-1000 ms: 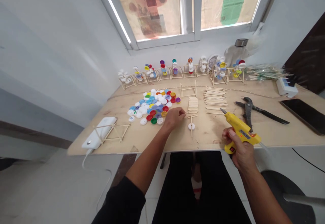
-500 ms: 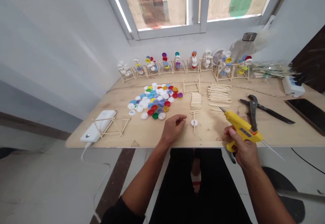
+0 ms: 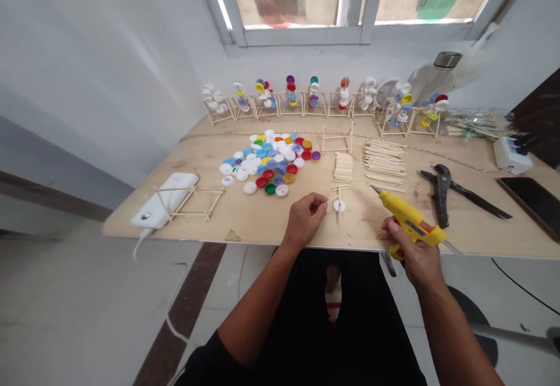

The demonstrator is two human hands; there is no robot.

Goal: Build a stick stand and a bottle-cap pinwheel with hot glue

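My left hand [image 3: 305, 221] is closed in a pinch on a thin wooden stick [image 3: 331, 199], its free end beside a white bottle cap [image 3: 341, 206]. Across that cap lies an upright-pointing stick [image 3: 339, 218], with a short crosswise stick near its far end. My right hand [image 3: 419, 258] is wrapped round a yellow glue gun [image 3: 405, 214], whose nozzle points left and away from me, to the right of the cap. Beyond the cap lie a pile of short sticks [image 3: 343, 167] and a pile of longer ones [image 3: 385, 158].
Many colourful bottle caps [image 3: 271, 164] spread left of centre. A stick frame [image 3: 195, 215] leans over a white power bank [image 3: 166, 199]. Pliers [image 3: 443, 193], a phone [image 3: 531, 202] and a power strip [image 3: 511, 155] lie right. Cap-wheel models [image 3: 291, 103] line the back.
The glue gun has moved left, its nozzle now closer to the white cap. My left hand keeps its pinch on the stick beside the cap. The whole view has shifted slightly.
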